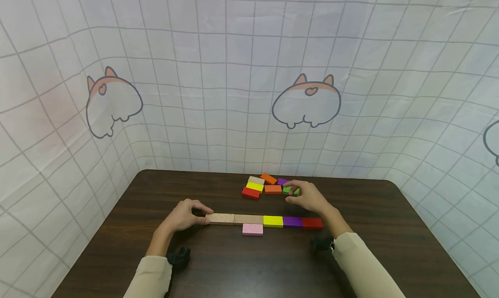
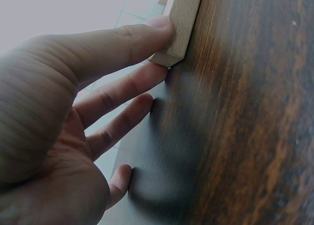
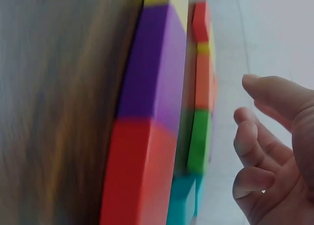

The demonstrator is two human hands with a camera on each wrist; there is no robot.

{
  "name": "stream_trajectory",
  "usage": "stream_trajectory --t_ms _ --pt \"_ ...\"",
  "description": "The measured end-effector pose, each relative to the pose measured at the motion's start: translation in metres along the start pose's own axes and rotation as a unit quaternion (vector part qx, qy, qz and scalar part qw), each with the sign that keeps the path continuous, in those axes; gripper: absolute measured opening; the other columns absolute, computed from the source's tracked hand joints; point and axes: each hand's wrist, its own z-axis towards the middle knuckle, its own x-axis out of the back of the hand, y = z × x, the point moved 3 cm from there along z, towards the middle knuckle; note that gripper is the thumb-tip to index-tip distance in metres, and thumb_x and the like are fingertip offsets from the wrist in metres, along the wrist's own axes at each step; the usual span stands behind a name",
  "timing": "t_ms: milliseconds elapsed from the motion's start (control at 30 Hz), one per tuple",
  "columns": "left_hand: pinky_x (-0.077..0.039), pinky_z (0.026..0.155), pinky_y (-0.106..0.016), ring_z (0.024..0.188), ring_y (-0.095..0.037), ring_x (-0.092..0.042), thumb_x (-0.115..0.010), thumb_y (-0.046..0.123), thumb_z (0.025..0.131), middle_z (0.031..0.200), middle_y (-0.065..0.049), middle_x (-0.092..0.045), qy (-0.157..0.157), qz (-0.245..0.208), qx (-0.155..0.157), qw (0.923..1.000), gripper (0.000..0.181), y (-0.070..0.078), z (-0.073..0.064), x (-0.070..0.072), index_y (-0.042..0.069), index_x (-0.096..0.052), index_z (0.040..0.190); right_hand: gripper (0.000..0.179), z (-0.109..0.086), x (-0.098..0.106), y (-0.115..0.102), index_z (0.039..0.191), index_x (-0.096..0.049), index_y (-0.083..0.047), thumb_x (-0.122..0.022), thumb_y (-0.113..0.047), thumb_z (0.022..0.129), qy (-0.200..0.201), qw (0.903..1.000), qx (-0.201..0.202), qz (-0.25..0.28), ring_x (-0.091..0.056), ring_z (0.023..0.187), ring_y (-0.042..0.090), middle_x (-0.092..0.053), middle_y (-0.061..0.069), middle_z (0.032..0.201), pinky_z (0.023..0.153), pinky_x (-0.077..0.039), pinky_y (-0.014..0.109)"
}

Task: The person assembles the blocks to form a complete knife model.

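Domino-like blocks lie end to end in a row: a plain wooden block (image 1: 220,218) at the left end, another wooden block (image 1: 248,219), then yellow (image 1: 273,221), purple (image 1: 293,221) and red blocks (image 1: 312,223). My left hand (image 1: 184,215) pinches the left end of the row's first wooden block; the left wrist view has the thumb (image 2: 159,26) on its side and a finger at its corner. My right hand (image 1: 308,196) hovers over the loose pile by a green block (image 1: 287,190), fingers loosely bent and holding nothing. A pink block (image 1: 252,230) lies against the row's near side.
Behind the row sit loose blocks: red (image 1: 251,193), yellow (image 1: 255,186), wooden (image 1: 256,180), orange (image 1: 273,189) and purple (image 1: 283,182). Teal blocks (image 3: 180,200) show in the right wrist view. A gridded curtain (image 1: 218,116) surrounds the dark table (image 1: 249,267).
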Motion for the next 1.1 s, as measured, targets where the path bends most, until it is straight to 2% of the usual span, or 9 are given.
stream_trajectory --t_ms 133,233,533,733,1100 --pt "-0.051 0.100 -0.056 0.110 -0.027 -0.066 -0.087 0.024 0.082 0.105 0.003 -0.075 0.002 -0.003 0.003 1.0000 0.020 0.000 0.000 0.000 0.024 -0.083 0.101 0.046 0.004 0.013 0.016 0.136 -0.064 -0.009 -0.077 -0.016 0.092 0.009 0.9996 -0.014 -0.023 -0.060 0.084 0.023 -0.071 0.014 0.112 0.074 -0.053 0.038" --pt "-0.050 0.101 -0.057 0.110 -0.027 -0.065 -0.087 0.023 0.081 0.105 0.004 -0.075 0.004 -0.005 0.008 0.9999 0.020 -0.001 0.000 0.000 0.024 -0.083 0.101 0.048 0.007 0.020 0.024 0.138 -0.063 -0.009 -0.076 -0.019 0.094 0.000 0.9991 -0.028 -0.032 -0.063 0.097 0.027 -0.070 0.017 0.121 0.086 -0.055 0.047" --pt "-0.050 0.100 -0.055 0.109 -0.026 -0.066 -0.088 0.023 0.081 0.105 0.003 -0.076 0.004 -0.006 0.006 1.0000 0.021 0.000 0.000 -0.001 0.023 -0.083 0.101 0.048 0.015 0.025 0.044 0.138 -0.064 -0.016 -0.078 -0.019 0.092 -0.027 0.9959 -0.071 -0.049 -0.061 0.117 0.037 -0.066 0.017 0.129 0.097 -0.052 0.057" --pt "-0.050 0.100 -0.056 0.109 -0.026 -0.066 -0.088 0.023 0.081 0.104 0.003 -0.076 0.003 -0.009 0.006 0.9999 0.020 0.001 -0.001 -0.001 0.023 -0.083 0.101 0.049 0.019 0.022 0.048 0.139 -0.064 -0.016 -0.079 -0.017 0.091 -0.044 0.9940 -0.074 -0.067 -0.059 0.124 0.039 -0.066 0.019 0.131 0.104 -0.048 0.060" --pt "-0.049 0.102 -0.057 0.114 -0.029 -0.065 -0.087 0.022 0.082 0.107 0.003 -0.076 0.004 -0.012 0.015 0.9998 0.021 0.001 -0.001 -0.001 0.023 -0.083 0.102 0.044 0.023 0.016 0.048 0.134 -0.069 -0.016 -0.078 -0.014 0.091 -0.045 0.9918 -0.045 -0.111 -0.062 0.120 0.038 -0.070 0.019 0.124 0.101 -0.050 0.059"
